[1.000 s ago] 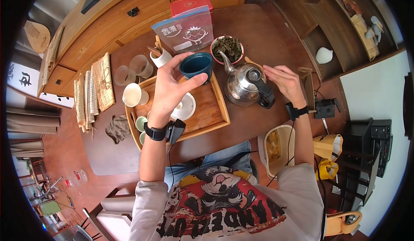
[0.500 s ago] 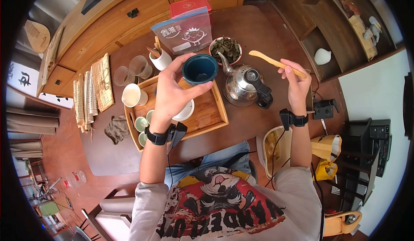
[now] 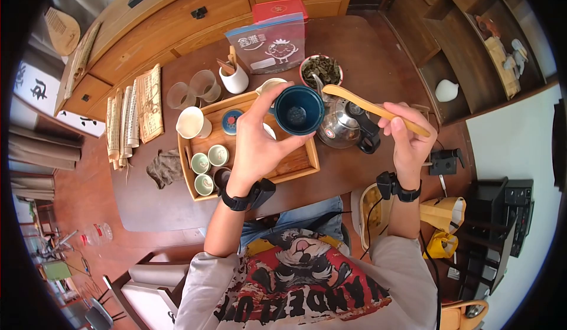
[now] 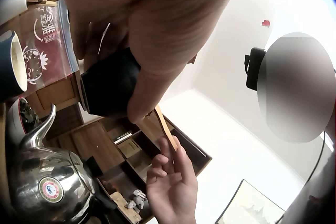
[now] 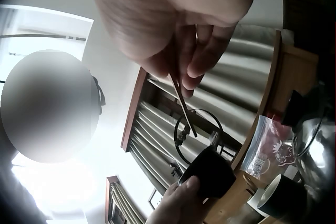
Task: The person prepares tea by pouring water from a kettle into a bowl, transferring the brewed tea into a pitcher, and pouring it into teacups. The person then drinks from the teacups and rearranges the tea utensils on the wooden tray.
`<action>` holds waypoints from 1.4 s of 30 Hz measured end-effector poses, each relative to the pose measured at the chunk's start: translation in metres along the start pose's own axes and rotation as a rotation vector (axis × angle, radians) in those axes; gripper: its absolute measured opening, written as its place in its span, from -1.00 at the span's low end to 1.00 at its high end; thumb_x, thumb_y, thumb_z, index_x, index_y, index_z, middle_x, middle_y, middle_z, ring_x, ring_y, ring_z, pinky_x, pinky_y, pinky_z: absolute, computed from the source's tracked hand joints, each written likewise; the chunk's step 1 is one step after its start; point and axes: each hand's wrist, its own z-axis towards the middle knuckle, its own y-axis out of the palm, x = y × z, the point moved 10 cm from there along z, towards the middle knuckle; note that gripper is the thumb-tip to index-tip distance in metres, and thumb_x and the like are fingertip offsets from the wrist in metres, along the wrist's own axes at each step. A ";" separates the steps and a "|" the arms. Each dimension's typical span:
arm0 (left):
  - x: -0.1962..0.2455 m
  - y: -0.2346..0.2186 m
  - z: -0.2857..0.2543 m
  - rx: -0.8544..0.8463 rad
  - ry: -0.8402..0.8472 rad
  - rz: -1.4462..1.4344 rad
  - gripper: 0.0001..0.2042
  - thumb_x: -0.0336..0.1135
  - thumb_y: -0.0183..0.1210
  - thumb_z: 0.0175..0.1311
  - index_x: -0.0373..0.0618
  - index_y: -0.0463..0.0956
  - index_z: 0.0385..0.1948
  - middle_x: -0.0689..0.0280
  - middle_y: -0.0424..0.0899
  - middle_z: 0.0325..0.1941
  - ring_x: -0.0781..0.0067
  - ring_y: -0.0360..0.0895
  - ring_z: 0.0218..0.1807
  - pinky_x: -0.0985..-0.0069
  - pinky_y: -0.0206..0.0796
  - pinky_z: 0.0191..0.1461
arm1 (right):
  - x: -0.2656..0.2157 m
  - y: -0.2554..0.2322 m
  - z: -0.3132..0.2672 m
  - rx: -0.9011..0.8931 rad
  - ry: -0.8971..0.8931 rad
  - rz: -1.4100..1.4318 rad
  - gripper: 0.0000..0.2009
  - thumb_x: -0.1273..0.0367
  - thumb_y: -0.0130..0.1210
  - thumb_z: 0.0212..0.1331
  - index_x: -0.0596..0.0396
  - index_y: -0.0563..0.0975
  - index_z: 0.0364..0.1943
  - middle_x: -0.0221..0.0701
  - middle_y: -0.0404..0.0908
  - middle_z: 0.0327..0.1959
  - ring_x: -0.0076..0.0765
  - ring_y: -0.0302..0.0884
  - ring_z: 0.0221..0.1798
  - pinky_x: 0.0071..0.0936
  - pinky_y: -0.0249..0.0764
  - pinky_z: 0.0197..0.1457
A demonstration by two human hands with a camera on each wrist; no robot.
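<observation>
My left hand (image 3: 260, 144) grips a dark teal cup (image 3: 298, 111) above the tray, its mouth facing the head camera and its inside looking empty of leaves. Between the thumb and fingers of my right hand (image 3: 413, 141), a light wooden scoop (image 3: 375, 108) is pinched, its tip near the cup's upper right rim. The left wrist view shows the cup (image 4: 110, 83) in my left fingers, with the scoop (image 4: 166, 128) beyond it. A steel and glass kettle (image 3: 338, 130) stands below the scoop, and a bowl of dark leaves (image 3: 322, 73) sits behind it.
The wooden tray (image 3: 316, 167) holds small green cups (image 3: 218, 154), a round blue item (image 3: 231, 121) and a pale cup (image 3: 193, 123). Behind it stand a white holder (image 3: 235, 80), clear cups (image 3: 204, 84) and a plastic bag (image 3: 269, 46). A cloth (image 3: 163, 168) lies left.
My right hand has picked up the wooden scoop from beside the leaf bowl, raised it and brought it left to the cup. The left hand has moved the cup slightly right and lower in view.
</observation>
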 end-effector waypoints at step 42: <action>-0.103 -0.024 0.043 0.111 -0.021 0.314 -0.18 -0.25 0.77 -0.18 -0.39 0.63 0.23 -0.11 0.80 0.15 -0.14 0.75 0.21 0.12 0.58 0.37 | 0.118 0.145 -0.022 -0.011 0.273 -0.167 -0.59 0.27 0.05 0.73 0.30 0.74 -0.24 -0.15 0.90 -0.01 -0.45 0.63 -0.39 -0.36 0.52 -0.25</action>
